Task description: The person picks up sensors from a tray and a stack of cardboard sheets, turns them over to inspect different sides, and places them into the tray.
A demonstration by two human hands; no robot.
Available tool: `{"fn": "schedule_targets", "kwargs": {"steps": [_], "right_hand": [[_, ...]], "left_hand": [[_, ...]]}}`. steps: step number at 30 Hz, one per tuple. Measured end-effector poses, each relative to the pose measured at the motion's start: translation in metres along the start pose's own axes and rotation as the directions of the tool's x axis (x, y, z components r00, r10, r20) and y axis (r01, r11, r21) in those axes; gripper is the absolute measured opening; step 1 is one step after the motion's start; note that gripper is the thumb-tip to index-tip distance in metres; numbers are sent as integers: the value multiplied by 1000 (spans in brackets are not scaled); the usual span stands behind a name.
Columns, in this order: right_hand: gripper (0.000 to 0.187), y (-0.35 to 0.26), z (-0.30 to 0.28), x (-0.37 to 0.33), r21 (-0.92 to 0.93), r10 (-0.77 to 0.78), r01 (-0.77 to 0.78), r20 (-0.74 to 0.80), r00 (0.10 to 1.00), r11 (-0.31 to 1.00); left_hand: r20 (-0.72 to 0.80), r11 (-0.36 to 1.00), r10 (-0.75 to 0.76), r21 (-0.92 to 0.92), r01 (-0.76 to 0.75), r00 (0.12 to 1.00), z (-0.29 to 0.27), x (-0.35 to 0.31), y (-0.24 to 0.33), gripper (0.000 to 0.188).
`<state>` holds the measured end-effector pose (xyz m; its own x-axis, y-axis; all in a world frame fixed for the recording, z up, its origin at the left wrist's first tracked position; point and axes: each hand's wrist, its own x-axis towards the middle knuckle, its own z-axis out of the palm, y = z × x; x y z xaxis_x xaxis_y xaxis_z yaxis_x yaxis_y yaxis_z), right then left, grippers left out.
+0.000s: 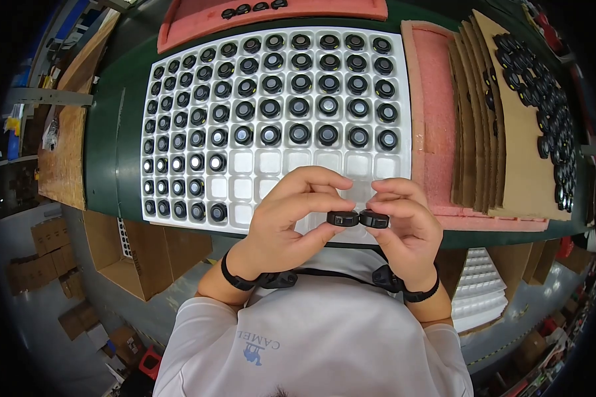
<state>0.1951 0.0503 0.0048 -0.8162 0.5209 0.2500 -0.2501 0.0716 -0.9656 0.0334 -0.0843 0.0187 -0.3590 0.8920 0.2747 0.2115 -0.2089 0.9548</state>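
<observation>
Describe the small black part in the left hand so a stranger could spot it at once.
Start at the white compartment tray on the green bench. At its near edge, the left hand pinches a black ring-shaped part. Unlike the trayed ones, it is lifted, touching its twin.

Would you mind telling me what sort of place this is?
Probably a factory packing bench: a white compartment tray filled with small black round parts, pink foam sheets, and cardboard sheets alongside.

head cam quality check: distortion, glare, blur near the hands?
Head view: strong fisheye, the white tray's edges and the green table bow outward, with a black rim at the corners; lighting is even and soft, with only faint sheen on the tray's empty cells; left hand and right hand are sharp, each with a grip on a small black ring; the far edges look smeared.
</observation>
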Motion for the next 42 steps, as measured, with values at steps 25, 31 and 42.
{"fn": "schedule_targets", "kwargs": {"steps": [25, 31, 42], "right_hand": [[38, -9, 0, -2, 25, 27, -27, -7, 1000, 999], [35, -11, -3, 1, -117, -46, 49, 23, 999, 992], [34, -10, 1, 2, -153, -67, 66, 1, 998, 986]], "left_hand": [[-12, 998, -28, 52, 28, 1000, 3, 1, 5, 28], [-2, 998, -26, 50, 26, 1000, 3, 1, 5, 28], [-7, 999, -22, 45, 22, 1000, 2, 1, 4, 30]]}}
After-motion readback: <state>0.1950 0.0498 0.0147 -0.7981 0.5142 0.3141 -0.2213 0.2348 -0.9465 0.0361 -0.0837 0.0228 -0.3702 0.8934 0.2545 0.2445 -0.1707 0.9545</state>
